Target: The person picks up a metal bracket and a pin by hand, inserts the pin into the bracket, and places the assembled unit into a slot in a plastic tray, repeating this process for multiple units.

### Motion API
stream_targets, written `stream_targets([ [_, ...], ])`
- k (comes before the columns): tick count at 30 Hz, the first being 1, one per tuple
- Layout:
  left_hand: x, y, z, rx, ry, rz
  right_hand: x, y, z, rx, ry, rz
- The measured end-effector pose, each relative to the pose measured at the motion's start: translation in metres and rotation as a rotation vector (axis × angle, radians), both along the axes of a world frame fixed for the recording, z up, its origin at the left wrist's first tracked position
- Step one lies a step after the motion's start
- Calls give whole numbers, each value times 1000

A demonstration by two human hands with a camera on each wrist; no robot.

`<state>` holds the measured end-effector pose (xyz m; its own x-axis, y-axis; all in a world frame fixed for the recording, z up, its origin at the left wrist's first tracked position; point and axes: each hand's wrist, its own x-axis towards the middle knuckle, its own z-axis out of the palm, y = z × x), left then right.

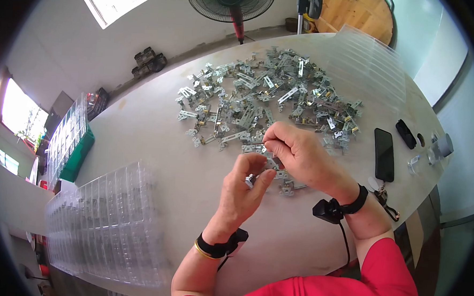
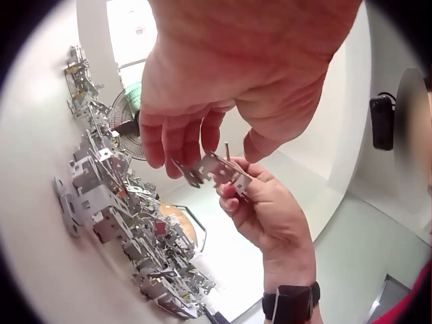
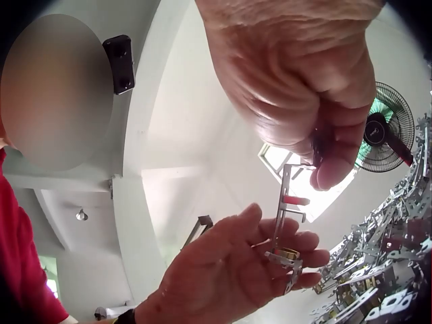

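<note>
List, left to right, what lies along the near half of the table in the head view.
Stacked clear plastic trays, left hand pinching a metal bracket, right hand pinching a thin pin, black phone.

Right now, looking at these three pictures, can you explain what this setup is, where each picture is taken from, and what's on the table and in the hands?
There is no machine here: a person works with bare hands and wears three cameras. The wide picture comes from the head, looking down. The other two are taken from each wrist. On the table lie a pile of metal brackets, clear plastic trays and a phone. The left hand holds a small metal bracket, and the right hand pinches what looks like a thin pin at it.
</note>
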<state>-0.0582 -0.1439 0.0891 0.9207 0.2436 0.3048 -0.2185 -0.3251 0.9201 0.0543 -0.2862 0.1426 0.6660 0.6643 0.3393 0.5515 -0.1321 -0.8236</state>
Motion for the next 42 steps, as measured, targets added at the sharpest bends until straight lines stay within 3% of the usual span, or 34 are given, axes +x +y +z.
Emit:
stream_targets([
  [4, -1, 0, -1, -49, 41, -12, 2, 3, -7, 43, -61, 5],
  [6, 1, 4, -4, -196, 46, 1, 3, 5, -4, 138, -270, -142],
  [9, 3, 13, -4, -444, 81, 16, 0, -2, 7, 74, -62, -94],
  [13, 1, 22, -1, -764, 156, -14, -9, -2, 11, -9, -53, -58],
  [16, 2, 25, -6, -805, 146, -36, -12, -2, 11, -81, -56, -14],
  [25, 2, 20, -6, -529, 109, 83, -14, 1, 8, -87, -108, -1],
  [38, 1, 19, -8, -491, 65, 101, -17, 0, 7, -111, -150, 17],
  [42, 2, 16, -15, -358, 27, 104, -19, 2, 5, -133, -54, 5],
])
